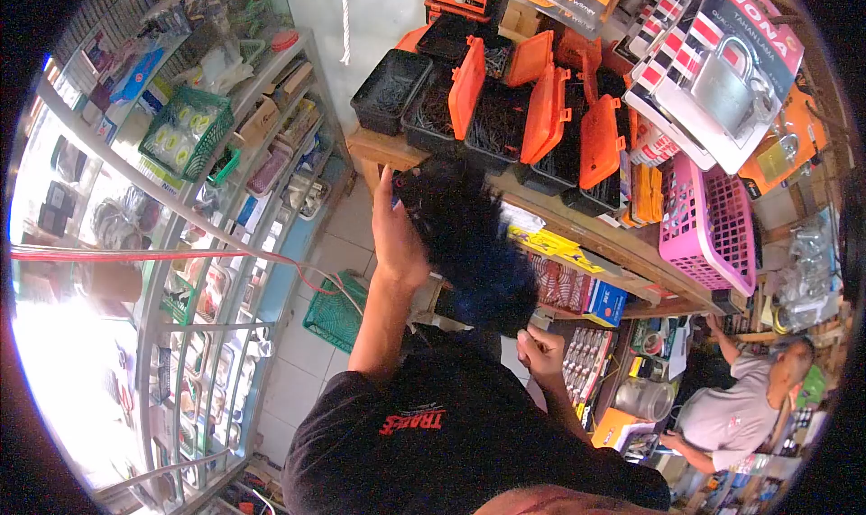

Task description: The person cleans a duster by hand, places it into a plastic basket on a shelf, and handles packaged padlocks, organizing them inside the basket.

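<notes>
A dark, shaggy bundle that looks like a feather duster (465,235) spans the space between my hands, blurred at its edges. My left hand (397,240) is raised along its left side, fingers stretched upward and the palm close to the bristles; some fingers are hidden. My right hand (541,351) is a fist at the bundle's lower right end, apparently around its handle, which is mostly hidden. Just beyond the upper end stand black boxes (390,91) of nails or screws, several with raised orange lids (467,87), on a wooden shelf (383,147).
Carded padlocks (729,82) hang at upper right, above a pink basket (708,226). A glass display case (257,177) with green baskets (188,134) runs along the left. A green crate (338,312) sits on the tiled floor. Another person (735,411) is at the right.
</notes>
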### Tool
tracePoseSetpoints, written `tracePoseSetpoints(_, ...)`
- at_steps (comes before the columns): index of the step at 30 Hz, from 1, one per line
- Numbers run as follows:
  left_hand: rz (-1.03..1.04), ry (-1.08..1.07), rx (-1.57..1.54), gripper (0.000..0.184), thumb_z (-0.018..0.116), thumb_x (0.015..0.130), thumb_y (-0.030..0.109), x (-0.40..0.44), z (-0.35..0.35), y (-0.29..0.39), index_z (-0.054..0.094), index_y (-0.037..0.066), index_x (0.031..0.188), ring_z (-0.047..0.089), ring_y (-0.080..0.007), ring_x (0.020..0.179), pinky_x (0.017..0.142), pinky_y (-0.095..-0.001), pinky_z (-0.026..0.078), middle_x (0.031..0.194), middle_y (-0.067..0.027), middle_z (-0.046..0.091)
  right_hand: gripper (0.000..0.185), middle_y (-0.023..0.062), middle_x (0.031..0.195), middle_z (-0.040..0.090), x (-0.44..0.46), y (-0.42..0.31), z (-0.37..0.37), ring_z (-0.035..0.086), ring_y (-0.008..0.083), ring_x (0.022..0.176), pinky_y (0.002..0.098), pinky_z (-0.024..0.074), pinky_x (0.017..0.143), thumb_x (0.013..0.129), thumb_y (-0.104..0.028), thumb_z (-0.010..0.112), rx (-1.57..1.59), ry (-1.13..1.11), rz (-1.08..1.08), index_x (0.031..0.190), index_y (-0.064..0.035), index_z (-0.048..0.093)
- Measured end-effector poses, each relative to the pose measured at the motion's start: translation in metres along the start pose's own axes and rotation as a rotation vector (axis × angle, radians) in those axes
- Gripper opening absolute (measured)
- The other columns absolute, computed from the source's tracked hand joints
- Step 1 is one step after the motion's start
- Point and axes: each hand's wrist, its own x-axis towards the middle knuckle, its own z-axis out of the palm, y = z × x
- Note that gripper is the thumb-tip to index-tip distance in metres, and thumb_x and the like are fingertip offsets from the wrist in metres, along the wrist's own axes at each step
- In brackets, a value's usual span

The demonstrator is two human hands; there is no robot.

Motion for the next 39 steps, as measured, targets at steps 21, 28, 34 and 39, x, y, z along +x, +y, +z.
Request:
tracePoseSetpoints(21, 0.058, -0.131, 0.323, 0.057, 0.037, 0.094, 0.050, -0.006, 0.017, 0.002, 0.054, 0.003, 0.124, 0.057, -0.0287, 0.109, 0.099, -0.0413, 0.041, 0.120, -0.0118, 0.061, 0.026, -0.0011, 0.061, 0.052, 0.002, 0.024, 0.013, 0.045, 0.0063, 0.055, 0.0243, 0.0342, 0.050, 0.092, -0.015, 0.060, 0.005, 0.003, 0.178, 0.071, -0.0004, 0.057)
tracePoseSetpoints(28, 0.102, 0.374, 0.235, 0.065, 0.027, 0.095, 0.054, 0.001, 0.005, -0.012, 0.054, 0.001, 0.122, 0.062, -0.0303, 0.101, 0.095, -0.0434, 0.045, 0.106, -0.0191, 0.065, 0.029, -0.0006, 0.058, 0.049, 0.001, 0.020, 0.016, 0.044, 0.0064, 0.053, 0.0234, 0.0333, 0.049, 0.094, -0.016, 0.056, 0.079, 0.018, 0.101, 0.068, -0.0028, 0.052)
tracePoseSetpoints(34, 0.100, -0.099, 0.408, 0.058, 0.038, 0.094, 0.053, 0.001, -0.002, 0.008, 0.054, 0.003, 0.120, 0.062, -0.0294, 0.103, 0.096, -0.0431, 0.045, 0.110, -0.0124, 0.065, 0.032, -0.0002, 0.058, 0.050, -0.017, 0.075, 0.010, 0.047, 0.0079, 0.055, 0.0246, 0.0355, 0.052, 0.094, -0.018, 0.057, -0.202, 0.114, -0.035, 0.067, -0.0019, 0.053)
tracePoseSetpoints(39, 0.065, 0.298, 0.299, 0.060, 0.030, 0.095, 0.052, -0.009, 0.015, -0.016, 0.052, 0.004, 0.123, 0.058, -0.0320, 0.108, 0.099, -0.0438, 0.042, 0.120, -0.0135, 0.060, 0.032, -0.0004, 0.056, 0.049, -0.008, 0.014, 0.013, 0.046, 0.0078, 0.053, 0.0251, 0.0346, 0.050, 0.093, -0.015, 0.056, 0.045, 0.029, 0.101, 0.064, -0.0013, 0.052)
